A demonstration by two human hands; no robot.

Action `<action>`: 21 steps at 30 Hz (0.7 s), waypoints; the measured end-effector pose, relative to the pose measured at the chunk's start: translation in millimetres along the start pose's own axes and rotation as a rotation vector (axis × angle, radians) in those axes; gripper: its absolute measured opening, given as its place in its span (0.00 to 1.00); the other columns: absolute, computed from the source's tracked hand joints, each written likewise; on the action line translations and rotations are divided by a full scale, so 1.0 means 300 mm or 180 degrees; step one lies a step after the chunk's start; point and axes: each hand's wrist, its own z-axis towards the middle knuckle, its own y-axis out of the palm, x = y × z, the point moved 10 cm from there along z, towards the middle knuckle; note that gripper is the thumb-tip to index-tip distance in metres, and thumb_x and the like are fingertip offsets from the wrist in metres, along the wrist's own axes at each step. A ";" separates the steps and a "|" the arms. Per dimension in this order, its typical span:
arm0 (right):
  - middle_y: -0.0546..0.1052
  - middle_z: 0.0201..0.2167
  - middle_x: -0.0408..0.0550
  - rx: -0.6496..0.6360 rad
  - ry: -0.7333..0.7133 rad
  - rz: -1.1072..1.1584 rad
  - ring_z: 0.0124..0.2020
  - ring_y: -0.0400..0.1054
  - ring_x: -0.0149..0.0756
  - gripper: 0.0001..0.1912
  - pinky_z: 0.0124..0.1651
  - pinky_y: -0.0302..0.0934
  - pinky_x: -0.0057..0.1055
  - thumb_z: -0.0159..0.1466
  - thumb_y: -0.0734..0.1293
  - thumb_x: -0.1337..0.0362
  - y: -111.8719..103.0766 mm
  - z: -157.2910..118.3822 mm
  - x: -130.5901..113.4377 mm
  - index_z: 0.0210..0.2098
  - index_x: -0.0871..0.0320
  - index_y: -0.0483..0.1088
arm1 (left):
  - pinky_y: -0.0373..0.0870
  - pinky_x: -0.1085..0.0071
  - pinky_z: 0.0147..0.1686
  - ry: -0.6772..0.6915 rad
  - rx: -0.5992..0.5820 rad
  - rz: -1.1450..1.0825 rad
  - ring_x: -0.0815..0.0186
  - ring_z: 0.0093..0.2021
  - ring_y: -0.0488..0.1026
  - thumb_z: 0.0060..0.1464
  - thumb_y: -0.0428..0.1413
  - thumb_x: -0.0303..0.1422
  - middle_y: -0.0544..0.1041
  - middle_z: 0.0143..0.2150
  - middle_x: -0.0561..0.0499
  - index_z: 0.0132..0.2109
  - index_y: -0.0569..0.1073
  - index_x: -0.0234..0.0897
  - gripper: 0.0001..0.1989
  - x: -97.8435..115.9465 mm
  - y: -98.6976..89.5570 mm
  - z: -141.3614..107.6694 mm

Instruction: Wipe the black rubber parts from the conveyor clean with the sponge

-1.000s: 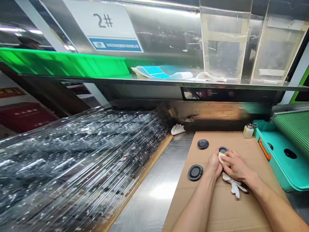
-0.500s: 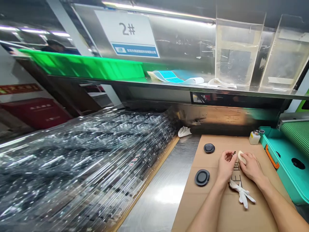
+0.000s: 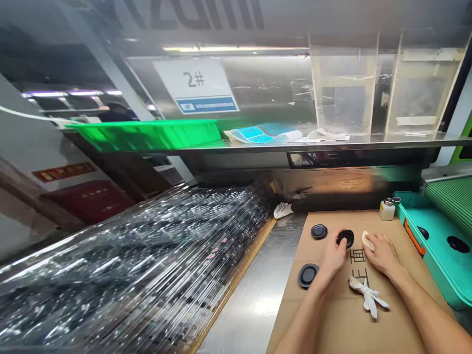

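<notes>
My left hand (image 3: 335, 254) is closed on a round black disc (image 3: 345, 238), its flat face turned toward me above the cardboard sheet (image 3: 317, 319). Close by on the right, my right hand (image 3: 383, 253) grips a cream-coloured pad (image 3: 368, 241), perhaps a sponge, apart from the disc. Two more round black pieces lie on the cardboard to the left, a farther one (image 3: 319, 231) and a nearer one (image 3: 308, 276) beside my left forearm. A crumpled white glove (image 3: 368, 296) rests between my forearms, below dark printed characters.
A small white bottle (image 3: 387, 210) stands at the cardboard's far right corner. Beside it is a teal tray (image 3: 442, 265) holding black discs. Clear plastic trays (image 3: 155, 265) are stacked at left. Above runs a metal shelf (image 3: 258, 147) with a green bin (image 3: 155, 135).
My left hand has moved slightly left and turned, so the black disc now shows its broad face instead of a thin edge. My right hand stays nearly in place. The camera view has tilted.
</notes>
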 end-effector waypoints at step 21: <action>0.72 0.47 0.54 -0.0084 0.0167 0.0414 0.51 0.60 0.46 0.15 0.51 0.52 0.38 0.66 0.62 0.59 0.023 -0.005 -0.005 0.50 0.54 0.71 | 0.69 0.64 0.39 -0.0260 -0.0565 0.3112 0.53 0.40 0.76 0.37 0.67 0.42 0.81 0.37 0.43 0.40 0.80 0.33 0.22 0.131 -0.206 0.338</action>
